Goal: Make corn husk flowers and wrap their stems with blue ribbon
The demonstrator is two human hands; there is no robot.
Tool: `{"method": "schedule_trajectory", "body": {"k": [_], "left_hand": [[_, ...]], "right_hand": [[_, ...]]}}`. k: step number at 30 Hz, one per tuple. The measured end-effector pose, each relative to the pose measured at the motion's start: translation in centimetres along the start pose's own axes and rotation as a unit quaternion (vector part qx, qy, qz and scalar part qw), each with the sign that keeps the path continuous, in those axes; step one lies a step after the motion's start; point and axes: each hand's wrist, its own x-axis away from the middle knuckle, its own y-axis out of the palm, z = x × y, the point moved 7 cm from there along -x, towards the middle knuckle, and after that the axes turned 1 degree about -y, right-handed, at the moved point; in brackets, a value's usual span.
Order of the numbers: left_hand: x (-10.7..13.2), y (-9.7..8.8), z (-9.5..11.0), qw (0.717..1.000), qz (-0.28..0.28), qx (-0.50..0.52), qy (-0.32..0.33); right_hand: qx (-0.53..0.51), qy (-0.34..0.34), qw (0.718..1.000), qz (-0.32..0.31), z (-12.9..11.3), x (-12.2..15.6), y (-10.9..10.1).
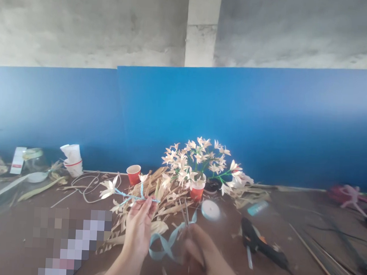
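Observation:
My left hand pinches a blue-wrapped stem that bears several pale artificial flowers and lies roughly level, pointing left. To its right, my right hand is closed around scissors, smeared by motion, with the blades pointing up and away. A light blue ribbon curls on the table between my hands and runs up behind the blades toward a white roll. Dried husk strips lie in a heap beyond my left hand.
Pale flowers on green stems rise from a red cup at the back. Another red cup and stacked white cups stand left of them. A black glue gun lies at right. A glass jar and a cable are farther left.

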Motion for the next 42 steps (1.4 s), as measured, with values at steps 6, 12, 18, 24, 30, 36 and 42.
{"method": "schedule_trajectory", "body": {"k": [6, 12, 18, 24, 30, 36, 42], "left_hand": [[0.5, -0.4, -1.0, 1.000, 0.014, -0.014, -0.005], [1.2, -0.2, -2.0, 0.998, -0.004, -0.061, -0.024], [1.5, -0.2, -2.3, 0.994, 0.000, -0.112, -0.005], [1.1, -1.0, -1.9, 0.991, 0.013, -0.131, 0.015], [1.1, 0.0, -3.1, 0.956, -0.065, -0.284, -0.014], [1.0, 0.2, -4.2, 0.942, -0.101, -0.320, -0.029], [1.2, 0.3, -4.3, 0.942, -0.110, -0.315, -0.035]], "right_hand": [[-0.009, -0.035, 0.994, 0.100, -1.2, 0.2, -0.9], [-0.026, -0.003, 0.993, 0.116, 0.1, -0.4, -1.2], [0.013, 0.006, 0.990, 0.142, 0.2, -0.4, -1.4], [0.004, 0.006, 0.982, 0.188, -0.3, 0.1, -1.8], [0.046, 0.005, 0.990, 0.136, 0.0, -0.3, -1.1], [0.065, 0.014, 0.991, 0.119, 0.6, -0.5, -0.8], [0.084, 0.010, 0.987, 0.135, 1.1, -0.7, -1.2]]}}
